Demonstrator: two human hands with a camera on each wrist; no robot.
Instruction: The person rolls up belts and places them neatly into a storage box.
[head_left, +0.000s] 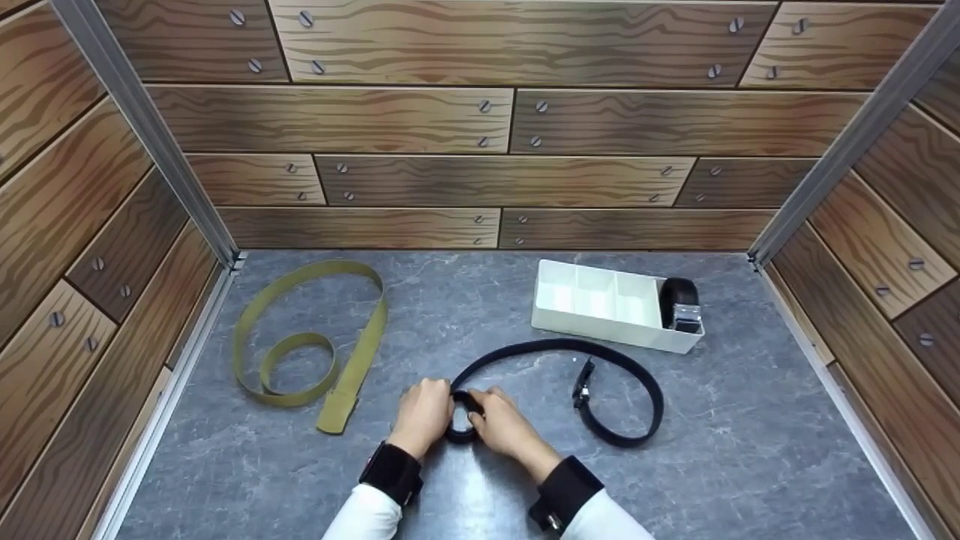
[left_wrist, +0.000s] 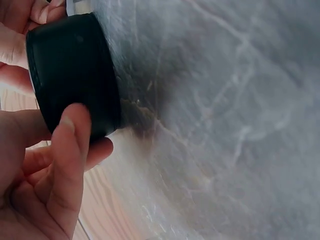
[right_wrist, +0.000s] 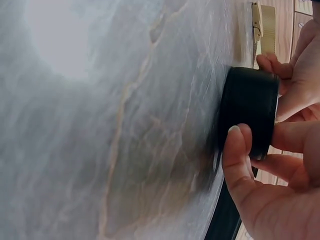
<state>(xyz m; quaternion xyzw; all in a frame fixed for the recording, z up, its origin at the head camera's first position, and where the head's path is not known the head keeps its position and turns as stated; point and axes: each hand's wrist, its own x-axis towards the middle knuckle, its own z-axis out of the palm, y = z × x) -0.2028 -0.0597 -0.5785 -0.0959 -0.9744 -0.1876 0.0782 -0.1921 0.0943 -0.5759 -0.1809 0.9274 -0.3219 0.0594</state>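
A long black belt (head_left: 555, 345) lies on edge on the grey surface, its near end wound into a small round coil (head_left: 460, 436). On the coil's left side, my left hand (head_left: 424, 412) pinches the strap, thumb on the outside in the left wrist view. My right hand (head_left: 506, 429) pinches the opposite side, its thumb (right_wrist: 235, 150) pressed against the outer face. From the coil the strap arcs away to the right and curls back to its buckle (head_left: 581, 390). Parts of the fingers are hidden behind the coil.
To the left lies an olive webbing belt (head_left: 373, 337), loosely looped, with a flat buckle (head_left: 337, 411). At the back right stands a white divided tray (head_left: 600, 330); its right compartment holds a rolled black strap (head_left: 676, 292) with a shiny metal piece. Wood-patterned walls enclose three sides.
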